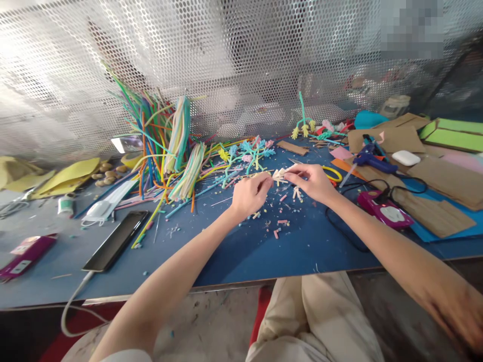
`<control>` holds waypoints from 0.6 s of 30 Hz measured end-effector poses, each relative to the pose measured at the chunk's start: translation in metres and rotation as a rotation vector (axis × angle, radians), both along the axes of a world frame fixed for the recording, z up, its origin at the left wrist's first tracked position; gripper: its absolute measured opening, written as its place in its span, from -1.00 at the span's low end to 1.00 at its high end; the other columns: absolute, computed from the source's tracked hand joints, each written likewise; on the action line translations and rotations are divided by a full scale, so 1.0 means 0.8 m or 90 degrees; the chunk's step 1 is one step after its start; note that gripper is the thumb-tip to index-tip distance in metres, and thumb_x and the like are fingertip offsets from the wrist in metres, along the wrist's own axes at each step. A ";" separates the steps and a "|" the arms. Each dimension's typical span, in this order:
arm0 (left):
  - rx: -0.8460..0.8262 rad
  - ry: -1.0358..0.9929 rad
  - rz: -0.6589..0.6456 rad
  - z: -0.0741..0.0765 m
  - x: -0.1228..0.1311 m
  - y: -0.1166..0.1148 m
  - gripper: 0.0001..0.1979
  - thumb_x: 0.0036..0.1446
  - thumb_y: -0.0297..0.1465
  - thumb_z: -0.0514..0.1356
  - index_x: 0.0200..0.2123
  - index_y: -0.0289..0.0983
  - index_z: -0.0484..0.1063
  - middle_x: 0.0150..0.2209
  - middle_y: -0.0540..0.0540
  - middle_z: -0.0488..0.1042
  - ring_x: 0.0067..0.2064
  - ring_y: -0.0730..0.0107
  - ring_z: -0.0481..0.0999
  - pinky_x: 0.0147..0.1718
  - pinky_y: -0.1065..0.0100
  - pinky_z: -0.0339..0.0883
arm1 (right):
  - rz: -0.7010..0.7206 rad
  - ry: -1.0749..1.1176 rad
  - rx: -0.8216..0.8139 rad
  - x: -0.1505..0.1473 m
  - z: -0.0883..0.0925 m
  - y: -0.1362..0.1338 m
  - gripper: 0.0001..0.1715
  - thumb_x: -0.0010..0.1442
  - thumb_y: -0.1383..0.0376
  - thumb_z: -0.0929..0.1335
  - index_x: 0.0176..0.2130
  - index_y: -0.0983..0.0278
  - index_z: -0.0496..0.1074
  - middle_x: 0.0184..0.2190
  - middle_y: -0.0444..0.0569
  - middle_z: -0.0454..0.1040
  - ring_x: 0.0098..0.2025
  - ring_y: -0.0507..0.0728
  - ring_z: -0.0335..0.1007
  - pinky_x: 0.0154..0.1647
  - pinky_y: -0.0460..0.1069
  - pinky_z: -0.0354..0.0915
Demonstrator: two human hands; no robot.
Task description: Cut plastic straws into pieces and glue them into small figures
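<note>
Over the middle of the blue table, my left hand (252, 195) is closed, its fingertips pinched at one end of a small cream-white pipe-cleaner piece (279, 174). From the other side, the thumb and fingers of my right hand (311, 182) pinch the same piece. Its exact shape is partly hidden by my fingers. Just below lies another short branched white pipe-cleaner piece (297, 193). Scissors with yellow handles (333, 174) are partly hidden behind my right hand. Beyond my hands lie blue, pink and yellow pipe-cleaner flowers (256, 151).
Bundles of pipe cleaners (180, 136) stand at the back left. A phone (116, 240) on a cable lies left. To the right are a blue glue gun (373, 160), its black cable, a magenta power socket (385, 208) and cardboard sheets (445, 181). A perforated metal panel (211, 65) rises behind.
</note>
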State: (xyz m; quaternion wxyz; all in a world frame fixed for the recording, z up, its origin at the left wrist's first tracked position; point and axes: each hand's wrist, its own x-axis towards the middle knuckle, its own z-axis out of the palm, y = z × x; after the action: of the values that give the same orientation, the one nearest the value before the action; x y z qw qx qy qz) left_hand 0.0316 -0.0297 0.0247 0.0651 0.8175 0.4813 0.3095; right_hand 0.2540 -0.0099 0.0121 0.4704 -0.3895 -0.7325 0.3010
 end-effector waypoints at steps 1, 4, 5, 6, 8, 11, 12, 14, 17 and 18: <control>0.012 0.004 0.002 -0.001 0.000 -0.001 -0.66 0.39 -0.27 -0.01 -0.31 -0.18 0.51 -0.53 0.04 0.47 -0.54 0.45 0.35 -0.42 0.38 0.12 | -0.004 0.005 0.000 0.000 0.000 0.000 -0.68 0.22 0.05 0.43 -0.22 0.22 0.64 -0.26 -0.02 0.65 -0.23 0.15 0.53 -0.22 0.03 0.38; 0.057 0.019 0.010 -0.005 0.000 -0.004 -0.67 0.39 -0.27 -0.01 -0.28 -0.18 0.51 -0.53 0.01 0.48 -0.54 0.44 0.37 -0.46 0.39 0.09 | -0.023 0.006 0.034 0.001 0.000 -0.003 -0.70 0.22 0.05 0.42 -0.29 0.21 0.63 -0.35 -0.05 0.62 -0.33 0.11 0.47 -0.29 0.02 0.34; 0.075 0.025 0.011 -0.007 0.000 -0.005 -0.67 0.40 -0.26 -0.02 -0.27 -0.18 0.51 -0.53 0.00 0.48 -0.53 0.43 0.39 -0.47 0.40 0.07 | -0.036 0.002 0.060 0.001 0.000 -0.004 -0.71 0.22 0.06 0.42 -0.32 0.21 0.61 -0.37 -0.06 0.61 -0.35 0.10 0.44 -0.31 0.01 0.33; 0.092 0.031 0.011 -0.009 0.000 -0.005 -0.66 0.40 -0.25 -0.03 -0.27 -0.18 0.51 -0.53 0.00 0.48 -0.53 0.43 0.40 -0.48 0.40 0.06 | -0.052 -0.002 0.090 0.000 0.000 -0.005 -0.72 0.22 0.07 0.42 -0.35 0.21 0.60 -0.39 -0.06 0.59 -0.36 0.10 0.42 -0.32 0.01 0.32; 0.123 0.045 0.013 -0.013 0.001 -0.005 -0.65 0.41 -0.24 -0.03 -0.24 -0.17 0.51 -0.54 -0.01 0.47 -0.52 0.42 0.42 -0.50 0.40 0.03 | -0.085 -0.009 0.145 -0.001 0.002 -0.009 -0.73 0.21 0.09 0.42 -0.38 0.20 0.58 -0.40 -0.07 0.58 -0.38 0.09 0.40 -0.34 0.02 0.31; 0.156 0.064 0.030 -0.018 0.002 -0.006 -0.64 0.43 -0.22 -0.04 -0.19 -0.17 0.53 -0.58 -0.01 0.45 -0.56 0.43 0.41 -0.52 0.39 -0.03 | -0.117 0.002 0.189 -0.004 0.004 -0.016 -0.75 0.23 0.11 0.41 -0.38 0.18 0.57 -0.36 -0.05 0.59 -0.39 0.09 0.40 -0.35 0.03 0.32; 0.163 0.067 0.037 -0.019 0.003 -0.006 -0.64 0.43 -0.22 -0.04 -0.17 -0.17 0.53 -0.58 -0.01 0.45 -0.57 0.43 0.40 -0.53 0.39 -0.04 | -0.125 0.008 0.199 -0.004 0.005 -0.018 -0.75 0.23 0.11 0.40 -0.38 0.18 0.57 -0.34 -0.05 0.60 -0.40 0.09 0.40 -0.36 0.03 0.33; 0.170 0.070 0.045 -0.021 0.003 -0.006 -0.64 0.44 -0.22 -0.05 -0.14 -0.16 0.53 -0.59 -0.01 0.45 -0.58 0.43 0.41 -0.53 0.39 -0.05 | -0.139 0.009 0.214 -0.005 0.005 -0.021 -0.75 0.24 0.11 0.40 -0.39 0.17 0.57 -0.36 -0.05 0.59 -0.43 0.08 0.38 -0.36 0.04 0.34; 0.170 0.075 0.044 -0.022 0.004 -0.005 -0.63 0.45 -0.20 -0.06 -0.11 -0.17 0.53 -0.58 -0.01 0.46 -0.57 0.43 0.41 -0.53 0.39 -0.04 | -0.161 -0.011 0.226 -0.005 0.004 -0.022 -0.74 0.24 0.10 0.40 -0.40 0.15 0.58 -0.41 -0.06 0.56 -0.46 0.08 0.34 -0.36 0.05 0.36; 0.168 0.075 0.043 -0.022 0.004 -0.006 -0.62 0.45 -0.20 -0.06 -0.11 -0.17 0.52 -0.57 -0.01 0.46 -0.58 0.43 0.41 -0.53 0.40 -0.04 | -0.166 -0.015 0.229 -0.005 0.003 -0.022 -0.74 0.24 0.09 0.40 -0.40 0.15 0.58 -0.42 -0.06 0.56 -0.46 0.09 0.34 -0.35 0.06 0.36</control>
State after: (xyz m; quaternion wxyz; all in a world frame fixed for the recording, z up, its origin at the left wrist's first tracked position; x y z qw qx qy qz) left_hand 0.0347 -0.0342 0.0074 -0.0819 0.8193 0.4664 0.3234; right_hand 0.2503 -0.0276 0.0143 0.5588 -0.3941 -0.7231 0.0972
